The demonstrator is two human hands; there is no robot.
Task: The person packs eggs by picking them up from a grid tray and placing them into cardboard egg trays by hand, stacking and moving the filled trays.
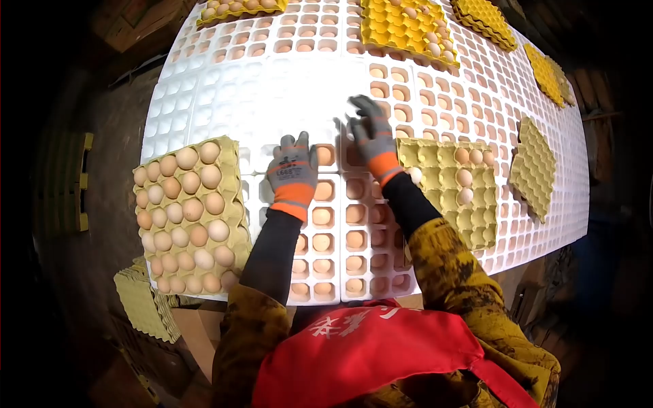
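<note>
My left hand (292, 170), in a grey and orange glove, lies palm down over the white foam egg tray (256, 183) with its fingers stretched forward. Beside its thumb, an egg (325, 155) sits in a cell. My right hand (373, 134), gloved alike, reaches over the foam cells a little farther forward; its fingers are bent but apart, and I see nothing held between them. Strong glare washes out the cells ahead of both hands. Left of my left arm, a pulp egg tray (239, 197) carries rows of eggs (192, 205). A partly filled pulp tray (445, 194) lies by my right forearm.
A yellow tray (388, 27) with some eggs lies at the far side, with another yellow tray (272, 5) to its left. Stacked yellow trays (486, 24) and a pulp tray (534, 166) rest on the right. Below the table's left edge stand more pulp trays (143, 302).
</note>
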